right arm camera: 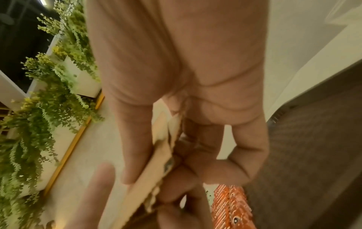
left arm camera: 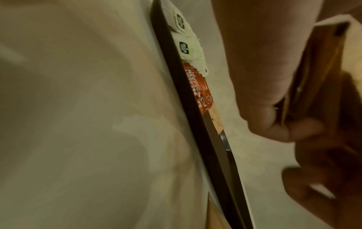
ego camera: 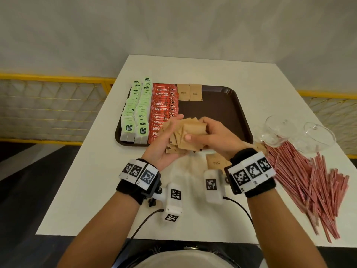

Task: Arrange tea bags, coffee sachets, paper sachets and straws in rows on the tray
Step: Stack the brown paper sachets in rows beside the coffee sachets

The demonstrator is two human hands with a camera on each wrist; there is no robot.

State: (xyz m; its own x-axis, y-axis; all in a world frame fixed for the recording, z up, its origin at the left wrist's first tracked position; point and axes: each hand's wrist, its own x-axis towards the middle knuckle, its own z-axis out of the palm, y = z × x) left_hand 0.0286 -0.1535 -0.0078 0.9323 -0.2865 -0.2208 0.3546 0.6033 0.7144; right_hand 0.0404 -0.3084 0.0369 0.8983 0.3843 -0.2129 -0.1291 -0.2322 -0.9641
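Paper sachets: a loose, fanned bundle of brown sachets (ego camera: 182, 135) sits in both hands above the near edge of the tray (ego camera: 239, 113); 2 more (ego camera: 189, 92) already lie side by side at the tray's far edge, and 1 (ego camera: 214, 161) lies on the table (ego camera: 108, 180) below the hands.
Handling: they look light, thin and flat, probably with loose fill inside, so they bend and slide over one another easily; a fanned stack is likely to shed pieces if tilted.
Where to hold: likely best pinched across the flat faces near an edge, 1 peeled off at a time with thumb and forefinger.
Left hand: the left hand (ego camera: 164, 149) is palm up beneath the bundle, fingers curled up round its far side, cradling it.
Right hand: the right hand (ego camera: 211, 135) comes in from the right, thumb pressed on the near face and fingers wrapped over the top, gripping the same bundle.
Rows done: tea bags (ego camera: 135, 111) fill 2 columns at the tray's left, coffee sachets (ego camera: 163, 109) stand just beside them.
Waiting: straws (ego camera: 301, 178) lie heaped on the table to the right, near 2 tipped glass cups (ego camera: 297, 132).
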